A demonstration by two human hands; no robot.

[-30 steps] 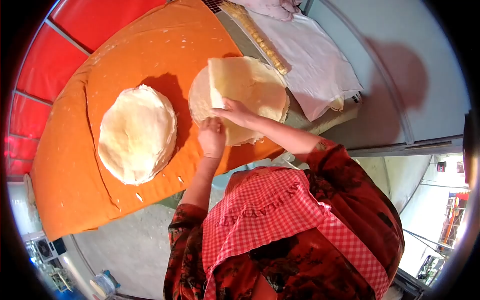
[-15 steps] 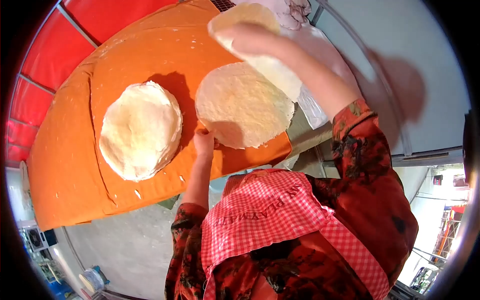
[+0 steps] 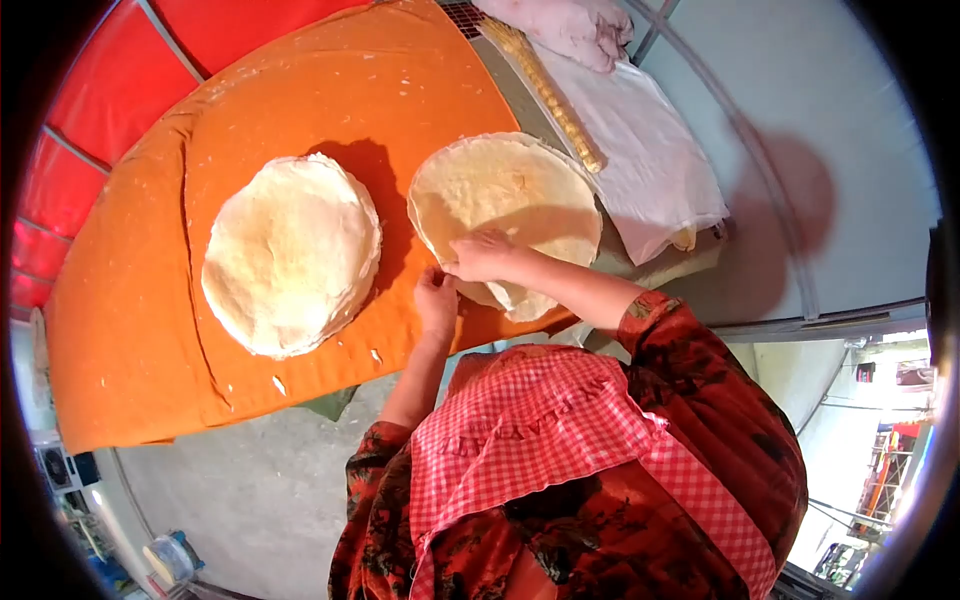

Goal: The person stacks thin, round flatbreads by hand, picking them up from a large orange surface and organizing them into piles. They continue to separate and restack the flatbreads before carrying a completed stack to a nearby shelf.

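Observation:
A thin round flatbread [image 3: 520,190] lies on the orange cloth in front of me, its near edge folded or curled up. My left hand [image 3: 437,300] pinches the near left edge of it. Just above, touching or almost touching the left fingertips, my right hand [image 3: 484,257] reaches across the sheet with its fingers bent down on the same edge. Its fingertips are partly hidden. To the left stands a thick stack of flatbreads [image 3: 290,255], pale and slightly dented on top, with neither hand on it.
The orange cloth [image 3: 120,300] covers the table, with crumbs scattered over it. At the far right a long, golden, ridged roll [image 3: 560,105] lies beside a white plastic sheet [image 3: 650,150]. A pale pink bundle [image 3: 575,25] sits behind. A grey wall [image 3: 860,150] bounds the right side.
My right hand has come down from the upper right, and the sheet it held raised now lies over the other flatbread. The left hand has stayed at the near edge, shifting slightly right.

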